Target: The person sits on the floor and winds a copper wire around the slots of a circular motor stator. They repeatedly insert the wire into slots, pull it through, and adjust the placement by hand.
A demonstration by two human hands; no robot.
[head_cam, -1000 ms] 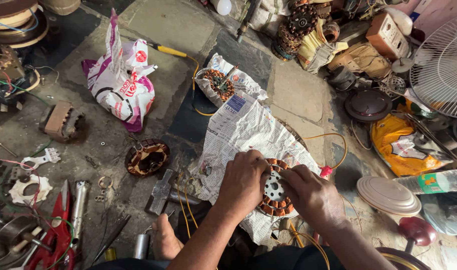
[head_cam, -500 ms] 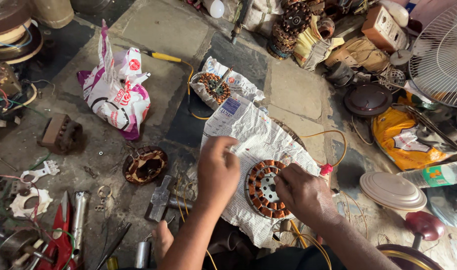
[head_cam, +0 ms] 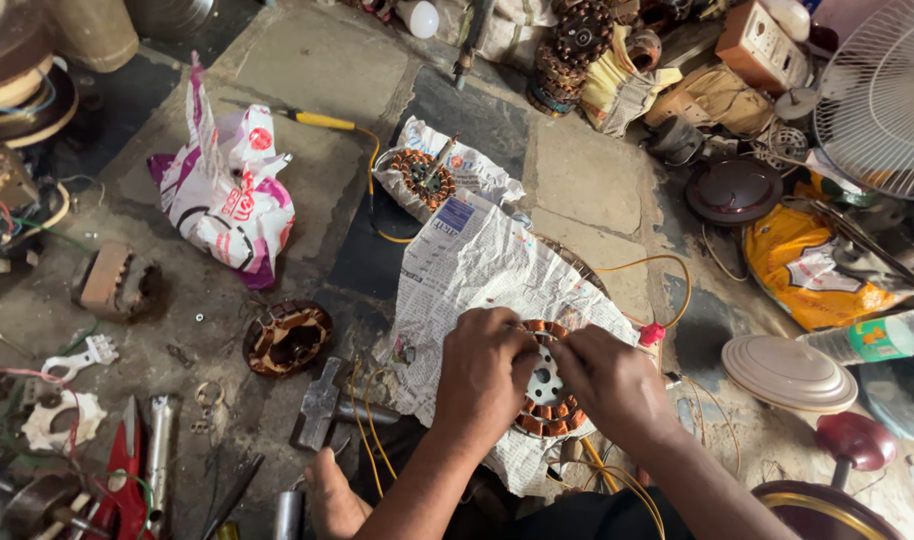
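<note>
On the crumpled newspaper (head_cam: 477, 262) at floor centre sits the stator (head_cam: 543, 378), a round copper-wound core w/ a pale hub. I've got both hands on it: left hand (head_cam: 484, 378) curled over its left edge, fingers bent down onto the windings; right hand (head_cam: 610, 383) pinching at the top rim, thumb & forefinger nearly closed, prob. on a wire end, too small to tell. Looks heavy & rigid, iron core, but the enamelled windings seem fragile, easy to nick. I'd grip the outer core or hub, not the coils. Yellow lead (head_cam: 645, 266) trails off the far side; hammer (head_cam: 319, 403) lies just left of the paper.
</note>
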